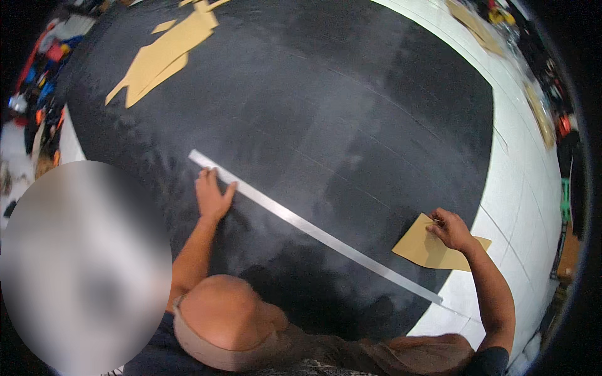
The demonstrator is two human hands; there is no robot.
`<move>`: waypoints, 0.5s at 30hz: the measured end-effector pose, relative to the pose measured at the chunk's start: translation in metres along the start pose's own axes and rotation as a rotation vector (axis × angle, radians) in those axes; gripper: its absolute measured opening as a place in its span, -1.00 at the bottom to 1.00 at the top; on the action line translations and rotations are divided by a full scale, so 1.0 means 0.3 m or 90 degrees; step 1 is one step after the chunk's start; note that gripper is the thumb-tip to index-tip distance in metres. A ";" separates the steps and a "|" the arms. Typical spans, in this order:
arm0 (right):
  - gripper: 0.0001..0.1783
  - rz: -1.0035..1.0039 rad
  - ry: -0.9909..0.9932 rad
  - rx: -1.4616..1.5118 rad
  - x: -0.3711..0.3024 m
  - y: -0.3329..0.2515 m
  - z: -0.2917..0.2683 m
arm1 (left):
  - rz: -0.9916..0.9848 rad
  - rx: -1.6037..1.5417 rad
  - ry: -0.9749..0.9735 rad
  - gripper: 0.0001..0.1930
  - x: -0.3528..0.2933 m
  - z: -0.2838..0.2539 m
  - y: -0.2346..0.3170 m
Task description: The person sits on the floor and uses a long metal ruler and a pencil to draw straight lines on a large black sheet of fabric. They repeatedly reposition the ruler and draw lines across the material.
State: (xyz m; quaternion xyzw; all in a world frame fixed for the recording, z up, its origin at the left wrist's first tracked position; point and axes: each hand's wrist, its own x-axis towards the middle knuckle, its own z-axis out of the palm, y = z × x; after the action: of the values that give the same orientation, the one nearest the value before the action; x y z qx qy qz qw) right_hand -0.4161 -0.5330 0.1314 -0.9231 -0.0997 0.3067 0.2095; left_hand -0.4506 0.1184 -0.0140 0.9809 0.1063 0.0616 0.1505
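Note:
A long, straight metal ruler (295,219) lies slantwise across a dark sheet of material (351,125), from the upper left down to the right. My left hand (214,195) rests on the ruler near its far left end, its fingers spread and lying along the strip. Over to the right, my right hand (450,229) is closed in a pinch above a tan card piece (417,245). Something small and pale shows at those fingertips, too small to name. The card lies partly on the dark sheet and partly past its right edge.
Several tan cut card pieces (169,53) lie together at the far left of the sheet. A white surface (517,213) with thin lines shows beyond its right edge. Mixed items (53,53) crowd the left rim, and wrapped bundles (539,113) lie at the right.

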 end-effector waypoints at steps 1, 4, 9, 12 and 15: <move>-0.66 -0.034 -0.008 0.017 0.085 -0.093 0.006 | 0.007 0.000 0.035 -0.20 -0.006 0.010 -0.029; -0.64 -0.150 0.058 0.100 0.392 -0.337 0.052 | -0.026 -0.002 0.049 -0.17 -0.045 0.041 -0.017; -0.60 -0.181 0.117 0.168 0.848 -0.730 0.184 | -0.034 0.004 0.031 -0.15 -0.032 0.005 0.021; -0.58 -0.147 0.154 0.153 1.034 -0.949 0.283 | -0.036 -0.033 0.042 -0.18 -0.048 0.015 0.000; -0.58 -0.125 0.166 0.153 1.115 -1.110 0.361 | -0.027 -0.036 0.060 -0.23 -0.062 0.013 0.003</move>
State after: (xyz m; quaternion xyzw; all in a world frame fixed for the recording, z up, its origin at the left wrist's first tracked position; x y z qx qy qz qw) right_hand -0.2355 -0.0959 0.0267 -0.9092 -0.1237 0.1723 0.3582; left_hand -0.4679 0.1122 -0.0190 0.9698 0.1321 0.1078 0.1745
